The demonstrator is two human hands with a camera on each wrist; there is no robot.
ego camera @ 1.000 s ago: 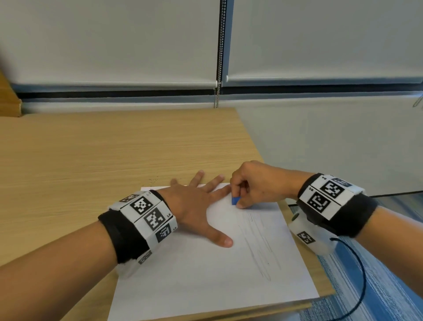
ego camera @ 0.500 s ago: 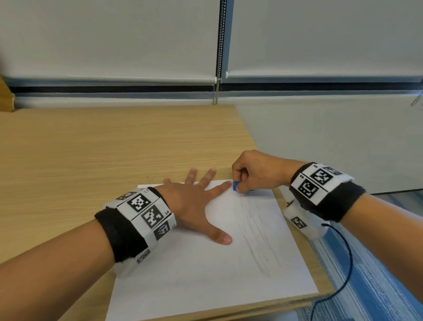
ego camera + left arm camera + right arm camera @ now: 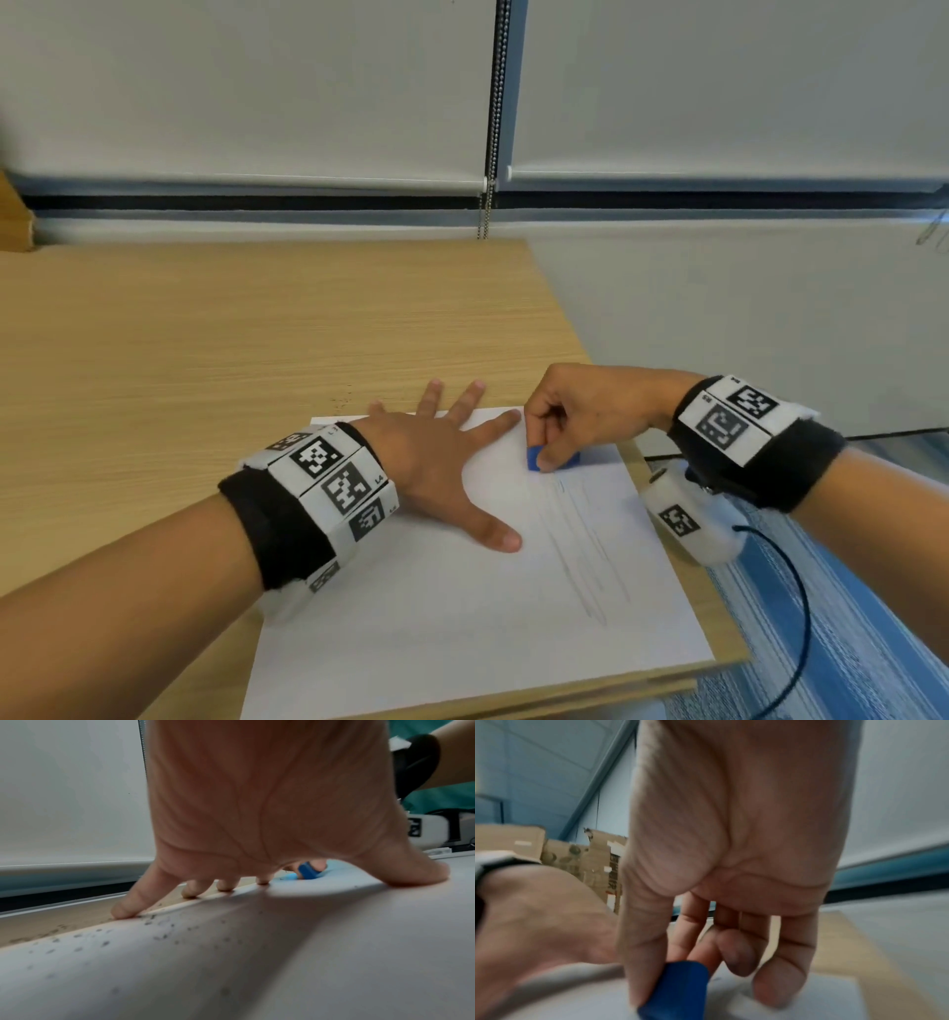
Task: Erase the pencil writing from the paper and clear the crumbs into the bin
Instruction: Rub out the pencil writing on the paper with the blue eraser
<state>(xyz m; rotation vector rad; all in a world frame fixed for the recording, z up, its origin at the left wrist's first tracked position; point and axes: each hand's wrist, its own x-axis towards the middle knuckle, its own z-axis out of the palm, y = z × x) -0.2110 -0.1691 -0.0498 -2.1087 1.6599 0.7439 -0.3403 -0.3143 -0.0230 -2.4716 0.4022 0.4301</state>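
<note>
A white sheet of paper [image 3: 462, 616] lies at the wooden desk's near right corner, with faint pencil lines [image 3: 585, 555] down its right half. My left hand [image 3: 441, 462] lies flat on the sheet's upper part, fingers spread, holding it down. My right hand [image 3: 549, 452] pinches a blue eraser [image 3: 535, 457] against the paper near its top edge, just right of my left forefinger. The left wrist view shows dark eraser crumbs [image 3: 159, 933] scattered on the paper and desk by my left hand [image 3: 257, 821]. The eraser [image 3: 677, 990] shows under my right thumb. No bin is in view.
The wooden desk [image 3: 231, 334] stretches left and back to a white wall with roller blinds and a bead chain [image 3: 493, 128]. Its right edge drops to blue carpet [image 3: 847, 642]. A black cable [image 3: 801, 616] hangs from my right wrist. Cardboard boxes [image 3: 564, 854] stand behind.
My right hand has rubbed the eraser back and forth at the top of the pencil lines: away from me, then back toward me. The left hand has stayed flat on the paper.
</note>
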